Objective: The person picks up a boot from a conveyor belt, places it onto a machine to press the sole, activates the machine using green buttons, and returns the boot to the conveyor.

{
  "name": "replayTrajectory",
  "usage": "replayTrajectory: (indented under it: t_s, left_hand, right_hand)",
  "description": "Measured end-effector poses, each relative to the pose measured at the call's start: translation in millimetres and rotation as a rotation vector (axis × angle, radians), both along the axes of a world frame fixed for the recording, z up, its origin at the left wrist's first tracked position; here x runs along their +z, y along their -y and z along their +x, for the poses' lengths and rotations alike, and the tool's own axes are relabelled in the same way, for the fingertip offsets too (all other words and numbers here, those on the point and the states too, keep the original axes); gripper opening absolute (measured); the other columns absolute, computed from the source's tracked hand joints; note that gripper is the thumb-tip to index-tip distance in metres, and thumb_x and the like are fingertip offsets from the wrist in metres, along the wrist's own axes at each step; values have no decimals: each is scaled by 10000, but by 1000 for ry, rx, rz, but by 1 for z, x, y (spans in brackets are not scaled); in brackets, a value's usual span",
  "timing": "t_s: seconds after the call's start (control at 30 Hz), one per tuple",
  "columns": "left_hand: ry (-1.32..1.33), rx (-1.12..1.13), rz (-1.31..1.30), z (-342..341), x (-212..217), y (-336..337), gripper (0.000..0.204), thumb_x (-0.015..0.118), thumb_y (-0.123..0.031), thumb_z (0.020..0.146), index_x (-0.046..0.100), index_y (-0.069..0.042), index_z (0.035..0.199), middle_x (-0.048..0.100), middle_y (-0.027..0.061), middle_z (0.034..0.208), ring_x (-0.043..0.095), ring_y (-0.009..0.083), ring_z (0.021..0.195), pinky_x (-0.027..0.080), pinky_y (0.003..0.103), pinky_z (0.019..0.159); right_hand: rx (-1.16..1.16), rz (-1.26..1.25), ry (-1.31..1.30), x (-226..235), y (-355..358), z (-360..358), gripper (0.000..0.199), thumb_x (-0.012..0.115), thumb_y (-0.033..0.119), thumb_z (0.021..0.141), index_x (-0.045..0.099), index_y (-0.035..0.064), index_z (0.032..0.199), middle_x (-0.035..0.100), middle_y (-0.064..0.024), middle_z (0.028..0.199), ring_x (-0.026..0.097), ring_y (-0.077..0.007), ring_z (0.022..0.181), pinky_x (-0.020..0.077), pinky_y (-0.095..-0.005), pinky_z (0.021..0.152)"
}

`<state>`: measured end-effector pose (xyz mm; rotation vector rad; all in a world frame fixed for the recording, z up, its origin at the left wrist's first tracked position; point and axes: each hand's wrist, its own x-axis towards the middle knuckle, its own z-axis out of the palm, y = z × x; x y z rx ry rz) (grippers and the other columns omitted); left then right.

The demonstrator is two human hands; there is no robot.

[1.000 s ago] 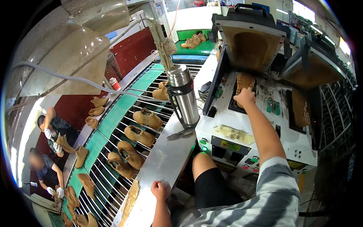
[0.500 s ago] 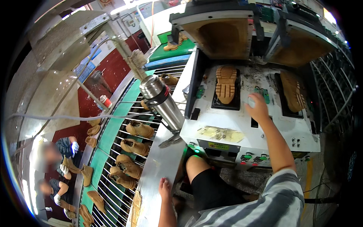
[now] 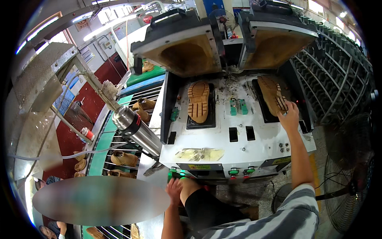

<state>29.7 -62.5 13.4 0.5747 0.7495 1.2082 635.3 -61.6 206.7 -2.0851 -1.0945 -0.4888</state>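
Note:
At the press, two tan shoe soles lie tread up on black pads: the left sole point(image 3: 198, 102) and the right sole point(image 3: 271, 95). My right hand point(image 3: 289, 118) reaches to the near end of the right sole, thumb on one side and fingers on the other. My left hand point(image 3: 173, 191) is low by my knee, fingers apart and holding nothing. Just beyond it are the green-lit buttons point(image 3: 177, 173) on the machine's front. Above the pads, the left lid point(image 3: 185, 53) and right lid point(image 3: 278, 46) stand raised.
Left of the press stands a steel thermos point(image 3: 139, 131) on a metal ledge. Past it, tan boots point(image 3: 124, 158) sit on a roller conveyor beside a green belt point(image 3: 97, 159). A floor fan point(image 3: 346, 191) and a rack point(image 3: 330, 67) are to the right. A blurred patch hides the lower left.
My right hand has moved from the middle of the press to the right sole. My left hand has come forward toward the front buttons. The view has shifted rightward.

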Motion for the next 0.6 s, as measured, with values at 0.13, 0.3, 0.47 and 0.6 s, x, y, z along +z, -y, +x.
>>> replayTrajectory:
  t_s: [0.13, 0.3, 0.47, 0.6]
  left_hand:
    - [-255, 277, -63, -99, -61, 58, 378, 631, -304, 897, 552, -48, 1165, 622, 90, 945, 587, 268, 856, 483, 411, 839]
    - [-874, 357, 35, -203, -102, 128, 302, 526, -326, 952, 560, -40, 1044, 561, 67, 875, 569, 237, 753, 513, 346, 695]
    - [-983, 519, 34, -244, -150, 176, 106, 534, -198, 888, 559, -98, 910, 560, 60, 833, 560, 218, 798, 489, 351, 694]
    - [-788, 504, -108, -256, -149, 189, 49, 589, -183, 793, 581, -144, 764, 579, 63, 800, 562, 253, 772, 449, 404, 646]
  right_hand:
    - [-122, -262, -266, 27, -36, 7, 896, 742, 513, 687, 394, 131, 1419, 420, -248, 1409, 420, -420, 1290, 416, -495, 1011]
    - [4, -530, -436, 55, -71, 39, 932, 728, 351, 581, 391, 72, 1404, 593, -235, 1250, 577, -364, 1157, 461, -410, 966]
    - [-48, -400, -369, 75, -73, 17, 1002, 718, 347, 568, 327, 75, 1449, 593, -247, 1244, 591, -383, 1129, 481, -419, 924]
    - [-37, -91, -336, 50, -46, -30, 932, 721, 331, 674, 291, 97, 1467, 489, -227, 1368, 502, -392, 1223, 432, -447, 987]
